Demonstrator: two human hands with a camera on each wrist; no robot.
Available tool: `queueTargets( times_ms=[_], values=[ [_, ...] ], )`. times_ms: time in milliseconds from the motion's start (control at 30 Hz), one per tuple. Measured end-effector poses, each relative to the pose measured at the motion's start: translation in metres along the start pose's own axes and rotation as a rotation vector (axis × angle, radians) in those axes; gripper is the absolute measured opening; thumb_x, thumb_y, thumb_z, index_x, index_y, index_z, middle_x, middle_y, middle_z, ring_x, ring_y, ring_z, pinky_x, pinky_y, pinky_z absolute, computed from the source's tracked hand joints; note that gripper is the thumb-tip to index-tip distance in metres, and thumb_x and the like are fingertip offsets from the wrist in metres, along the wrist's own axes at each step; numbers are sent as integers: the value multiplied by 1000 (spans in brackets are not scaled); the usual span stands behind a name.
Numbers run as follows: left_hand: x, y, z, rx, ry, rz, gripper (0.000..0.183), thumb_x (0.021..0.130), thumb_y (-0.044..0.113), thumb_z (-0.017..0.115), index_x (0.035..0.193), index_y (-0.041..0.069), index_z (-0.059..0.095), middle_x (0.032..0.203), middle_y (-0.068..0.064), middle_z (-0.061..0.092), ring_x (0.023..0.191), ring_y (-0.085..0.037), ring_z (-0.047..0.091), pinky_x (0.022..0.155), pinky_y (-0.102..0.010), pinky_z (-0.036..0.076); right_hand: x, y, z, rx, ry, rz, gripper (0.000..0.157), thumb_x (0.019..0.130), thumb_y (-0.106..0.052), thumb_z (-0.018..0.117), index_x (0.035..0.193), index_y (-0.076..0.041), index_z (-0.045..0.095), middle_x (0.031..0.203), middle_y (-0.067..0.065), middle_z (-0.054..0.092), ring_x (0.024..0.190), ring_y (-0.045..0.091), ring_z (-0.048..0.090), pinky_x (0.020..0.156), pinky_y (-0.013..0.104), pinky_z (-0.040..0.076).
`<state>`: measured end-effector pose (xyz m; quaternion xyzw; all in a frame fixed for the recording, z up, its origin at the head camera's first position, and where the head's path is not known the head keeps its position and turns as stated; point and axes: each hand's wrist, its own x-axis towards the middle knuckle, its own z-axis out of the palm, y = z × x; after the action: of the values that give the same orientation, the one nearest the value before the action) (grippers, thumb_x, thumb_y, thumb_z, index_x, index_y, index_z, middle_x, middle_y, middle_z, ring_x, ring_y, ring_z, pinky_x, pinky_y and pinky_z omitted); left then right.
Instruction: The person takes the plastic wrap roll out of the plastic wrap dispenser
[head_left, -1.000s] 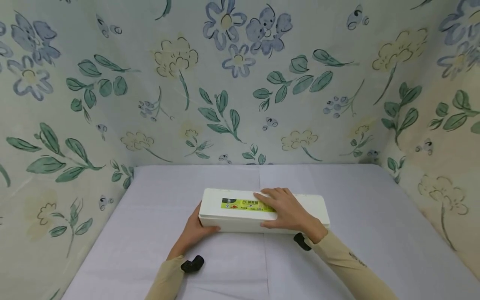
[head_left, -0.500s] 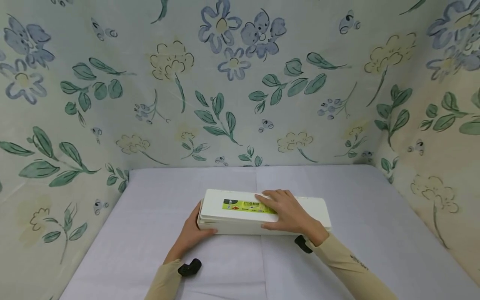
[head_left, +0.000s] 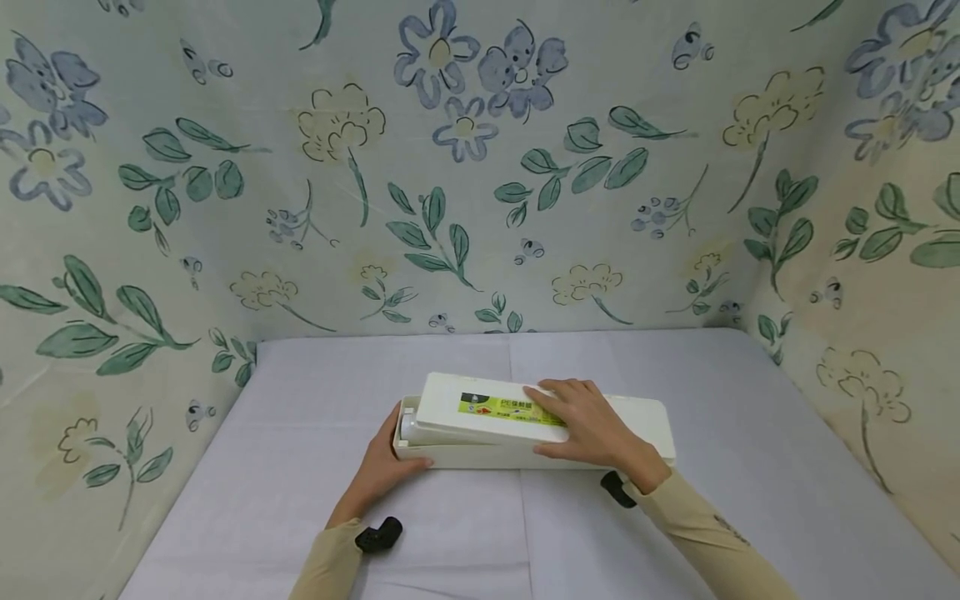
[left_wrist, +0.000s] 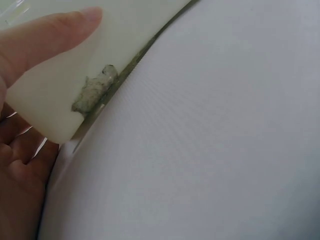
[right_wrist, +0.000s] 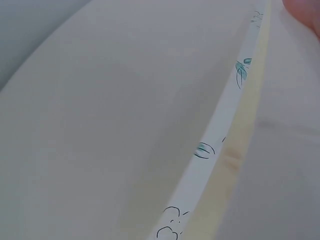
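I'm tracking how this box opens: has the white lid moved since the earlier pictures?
Yes: in the head view, the lid has shifted right relative to the cloth crease, uncovering the left end of the box.

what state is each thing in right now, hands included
Lid: askew, partly off
Box: open at its left end
White roll: inside, one end showing
Label: on the lid, partly hidden
Left hand: holding the box's left end
Right hand: gripping the lid
White cloth: spread flat, slightly creased
Floral cloth: hanging behind
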<state>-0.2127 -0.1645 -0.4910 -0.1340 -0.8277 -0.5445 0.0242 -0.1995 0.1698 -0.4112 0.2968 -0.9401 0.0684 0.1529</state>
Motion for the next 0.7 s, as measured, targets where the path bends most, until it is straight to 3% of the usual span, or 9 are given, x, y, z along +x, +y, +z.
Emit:
queueTargets(
  times_ms=[133, 367, 700],
  values=[
    [0, -7, 0, 14, 5, -5, 105, 65, 12, 85, 149, 8, 22, 139, -14, 49, 113, -7, 48, 98, -21, 39, -2, 2, 0, -10, 4, 9, 83, 70, -56, 72, 140, -20, 45, 133, 8, 55, 116, 26, 53, 94, 45, 40],
    [7, -25, 1, -2, -17, -15, 108, 63, 24, 87, 150, 23, 22, 138, -5, 50, 117, -15, 48, 100, -31, 40, -7, 7, 0, -30, 11, 27, 83, 71, -57, 71, 140, -19, 46, 133, 8, 55, 117, 26, 53, 93, 46, 40],
    [6, -24, 3, -9, -11, 3, 108, 64, 22, 86, 150, 21, 21, 139, -6, 49, 118, -15, 48, 100, -25, 39, -16, 13, -3, -19, 16, 53, 81, 71, -55, 72, 139, -18, 47, 132, 10, 55, 117, 28, 52, 94, 49, 40]
  ],
)
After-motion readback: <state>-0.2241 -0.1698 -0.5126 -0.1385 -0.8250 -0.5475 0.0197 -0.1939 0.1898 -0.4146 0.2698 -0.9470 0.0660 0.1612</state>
